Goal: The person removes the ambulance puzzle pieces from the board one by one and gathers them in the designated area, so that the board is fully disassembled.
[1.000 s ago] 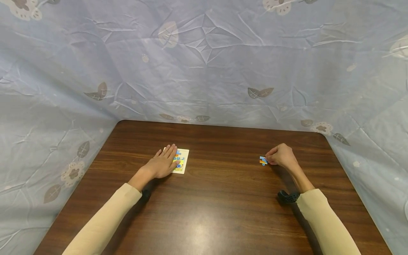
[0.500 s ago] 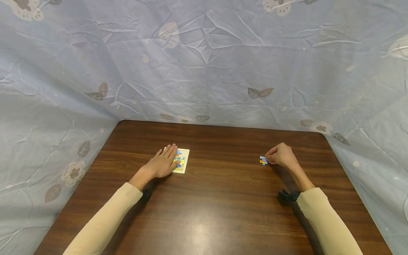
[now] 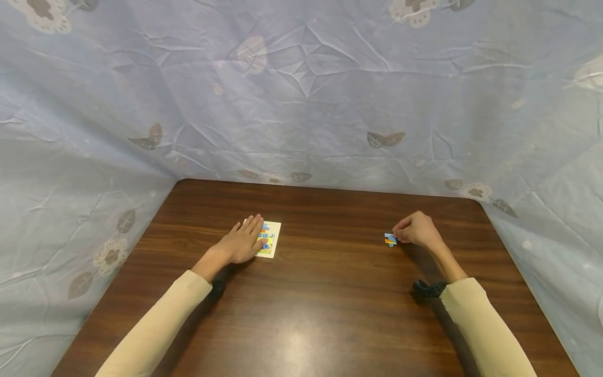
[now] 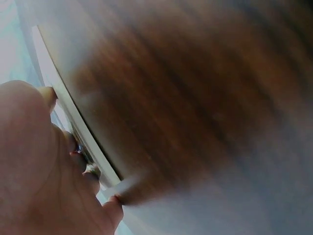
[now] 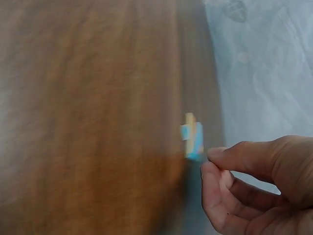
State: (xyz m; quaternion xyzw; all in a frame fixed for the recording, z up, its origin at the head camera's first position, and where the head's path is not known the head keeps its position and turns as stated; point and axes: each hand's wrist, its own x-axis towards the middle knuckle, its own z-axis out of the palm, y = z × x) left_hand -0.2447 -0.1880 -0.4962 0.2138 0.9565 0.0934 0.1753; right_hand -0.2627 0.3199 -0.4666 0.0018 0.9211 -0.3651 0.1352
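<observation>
My left hand [image 3: 237, 245] lies with straight fingers over a small white-bordered puzzle board [image 3: 277, 231] on the left of the table. The hand hides the board's left part; yellow and blue printed shapes show beside the thumb. The left wrist view shows the board's pale edge [image 4: 87, 134] along the fingers. Far to the right, my right hand [image 3: 418, 230] pinches a small jigsaw piece [image 3: 390, 239] between thumb and forefinger. The piece is blue, orange and yellow. In the right wrist view this puzzle piece [image 5: 196, 139] looks blurred, just beyond the fingertips.
The dark wood-grain table [image 3: 306, 293] has rounded back corners. A pale blue-grey cloth [image 3: 330, 115] with leaf and flower prints hangs behind it and along both sides. A black band [image 3: 427, 289] sits at the right wrist.
</observation>
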